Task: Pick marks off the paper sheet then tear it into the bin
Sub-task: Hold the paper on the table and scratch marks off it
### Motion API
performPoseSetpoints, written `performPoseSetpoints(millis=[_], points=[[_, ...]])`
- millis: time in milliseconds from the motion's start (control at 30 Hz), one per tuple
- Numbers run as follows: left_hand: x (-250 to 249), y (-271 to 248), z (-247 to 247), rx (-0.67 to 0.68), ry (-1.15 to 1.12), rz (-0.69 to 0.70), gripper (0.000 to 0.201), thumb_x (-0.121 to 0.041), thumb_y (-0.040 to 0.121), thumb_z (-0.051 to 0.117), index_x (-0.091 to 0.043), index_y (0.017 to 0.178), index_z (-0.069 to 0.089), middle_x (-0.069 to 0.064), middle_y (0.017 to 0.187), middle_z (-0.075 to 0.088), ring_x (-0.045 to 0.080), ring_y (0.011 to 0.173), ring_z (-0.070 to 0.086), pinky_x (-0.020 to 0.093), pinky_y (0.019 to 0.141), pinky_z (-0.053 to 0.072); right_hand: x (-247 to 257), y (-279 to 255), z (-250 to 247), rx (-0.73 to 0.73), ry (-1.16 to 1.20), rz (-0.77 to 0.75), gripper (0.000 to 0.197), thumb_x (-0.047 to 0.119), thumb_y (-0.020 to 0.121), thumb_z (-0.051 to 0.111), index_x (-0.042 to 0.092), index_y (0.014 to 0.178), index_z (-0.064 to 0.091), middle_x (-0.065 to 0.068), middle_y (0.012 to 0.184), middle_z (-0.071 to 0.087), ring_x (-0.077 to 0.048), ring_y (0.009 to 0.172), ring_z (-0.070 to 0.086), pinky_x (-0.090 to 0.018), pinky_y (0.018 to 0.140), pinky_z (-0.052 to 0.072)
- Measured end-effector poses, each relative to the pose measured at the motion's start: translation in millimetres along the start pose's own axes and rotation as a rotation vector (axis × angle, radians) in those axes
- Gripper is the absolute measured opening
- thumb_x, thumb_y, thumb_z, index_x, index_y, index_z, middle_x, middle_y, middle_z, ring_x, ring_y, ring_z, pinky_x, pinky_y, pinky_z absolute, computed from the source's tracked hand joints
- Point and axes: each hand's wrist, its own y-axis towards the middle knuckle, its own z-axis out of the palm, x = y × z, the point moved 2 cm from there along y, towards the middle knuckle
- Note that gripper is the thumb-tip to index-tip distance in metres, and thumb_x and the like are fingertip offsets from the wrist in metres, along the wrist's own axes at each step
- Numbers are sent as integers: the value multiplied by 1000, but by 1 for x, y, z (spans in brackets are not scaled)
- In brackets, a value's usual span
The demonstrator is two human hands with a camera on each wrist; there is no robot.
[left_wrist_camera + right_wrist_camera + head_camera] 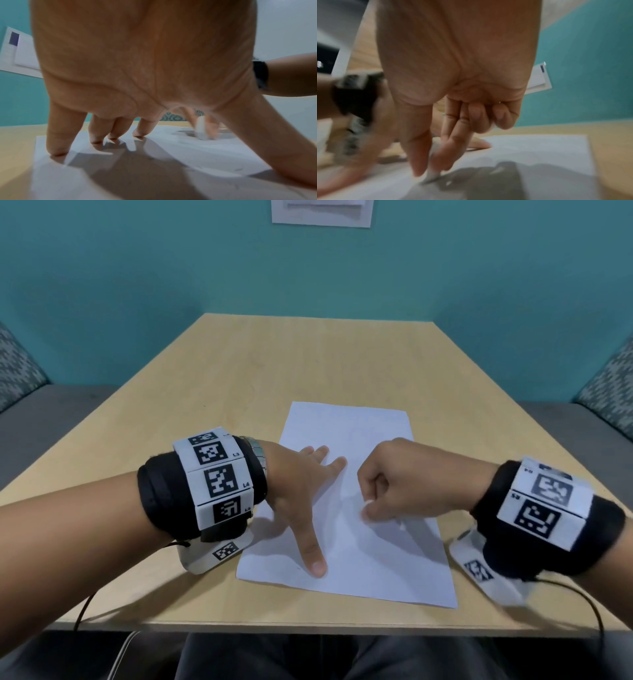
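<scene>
A white paper sheet [380, 563] lies flat on the wooden table [239, 378], near its front edge. My left hand [310, 501] presses on the sheet's left half, fingers spread and straight, with the fingertips [58, 151] and thumb on the paper [154, 155]. My right hand [370, 508] pinches a small white eraser [369, 504] between thumb and fingers, its tip on the middle of the sheet. The eraser [433, 174] and the hand are blurred. Faint pencil marks [238, 169] show on the sheet. No bin is in view.
The table ends at a teal wall [308, 268] with a white notice [322, 213] on it. Grey benches with patterned cushions [613, 392] flank both sides. Wrist cables hang over the front edge [82, 614].
</scene>
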Motion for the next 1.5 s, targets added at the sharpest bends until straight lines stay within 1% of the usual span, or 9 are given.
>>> performPoseSetpoints(millis=[100, 267, 367, 533, 700, 900, 1133, 1267, 1500], points=[[1, 2, 1, -4, 14, 1, 161, -73, 53, 88, -37, 155, -32, -8, 166, -32, 9, 154, -23, 47, 127, 6, 18, -8, 14, 150, 48, -93, 16, 23, 82, 80, 13, 74, 72, 0, 68, 76, -1, 54, 59, -23, 57, 50], [0, 0, 0, 3, -1, 5, 160, -71, 55, 88, -37, 154, -32, -8, 166, -33, 9, 153, -24, 47, 128, 5, -2, 1, -5, -9, 0, 6, 15, 23, 80, 77, 12, 70, 72, 1, 63, 76, -8, 54, 61, -29, 60, 53], [0, 0, 0, 0, -3, 10, 159, -70, 56, 89, -36, 155, -31, -8, 166, -33, 9, 153, -24, 46, 128, 5, 14, -8, 11, 103, 31, -82, 16, 24, 82, 79, 12, 74, 71, 0, 67, 76, -16, 63, 69, -31, 61, 55], [4, 0, 3, -13, -27, 33, 157, -73, 56, 87, -38, 155, -30, -12, 165, -33, 6, 153, -24, 47, 128, 4, -4, -2, -3, 38, 51, 15, 17, 25, 82, 79, 11, 75, 74, 0, 69, 77, -2, 50, 53, -24, 57, 47], [32, 1, 5, -66, -101, 87, 152, -71, 59, 87, -31, 161, -18, -23, 168, -20, -3, 153, -12, 38, 128, 6, -8, -2, 0, 31, 79, 16, 18, 25, 83, 78, 11, 74, 72, -3, 70, 76, -6, 52, 52, -26, 56, 45], [60, 6, 1, -85, -84, 68, 152, -75, 54, 86, -34, 163, -12, -22, 168, -16, 1, 154, -16, 42, 128, 3, -10, -6, -3, 101, 126, 20, 17, 28, 84, 81, 13, 80, 74, -4, 78, 77, -6, 57, 54, -28, 59, 44], [58, 15, -3, -178, -114, 116, 145, -85, 47, 82, -41, 162, 4, -21, 161, 12, 13, 153, 15, 43, 123, 24, -18, 8, -14, -142, 98, 25, 12, 31, 89, 74, 22, 82, 77, 2, 81, 78, 1, 51, 51, -14, 52, 38], [50, 21, -7, -140, -108, 150, 145, -79, 55, 84, -44, 162, -8, -22, 168, -19, 2, 153, -21, 45, 128, 2, -16, 17, -22, -211, 97, 18, 12, 36, 88, 76, 25, 85, 78, 4, 80, 76, 3, 54, 53, -11, 52, 38], [60, 23, -15, -81, -160, 139, 143, -66, 58, 91, -46, 162, -6, -23, 168, -17, -5, 150, -21, 40, 128, -1, -30, 20, -28, -173, 161, 75, 13, 33, 89, 77, 21, 84, 78, 0, 78, 77, 2, 51, 50, -11, 50, 37]])
